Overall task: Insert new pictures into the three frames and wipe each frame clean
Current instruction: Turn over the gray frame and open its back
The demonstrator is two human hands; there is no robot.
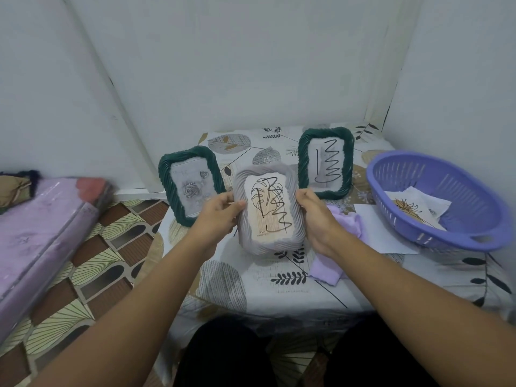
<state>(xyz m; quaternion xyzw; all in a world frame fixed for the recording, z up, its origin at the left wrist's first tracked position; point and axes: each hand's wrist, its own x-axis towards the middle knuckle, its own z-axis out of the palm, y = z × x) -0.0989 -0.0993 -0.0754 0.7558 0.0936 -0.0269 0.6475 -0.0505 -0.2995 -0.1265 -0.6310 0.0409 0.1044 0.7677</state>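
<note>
Grey frame point(269, 212) upright between both hands, left grip point(220, 212) and right grip point(315, 216) clasping its sides

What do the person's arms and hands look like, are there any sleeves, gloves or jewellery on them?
Both forearms are bare as far as the picture shows, with no sleeves in view. The left hand and the right hand wear no gloves. No rings, watch or bracelets can be seen on the fingers or wrists. Dark clothing shows at the lap, at the bottom of the picture.
</note>
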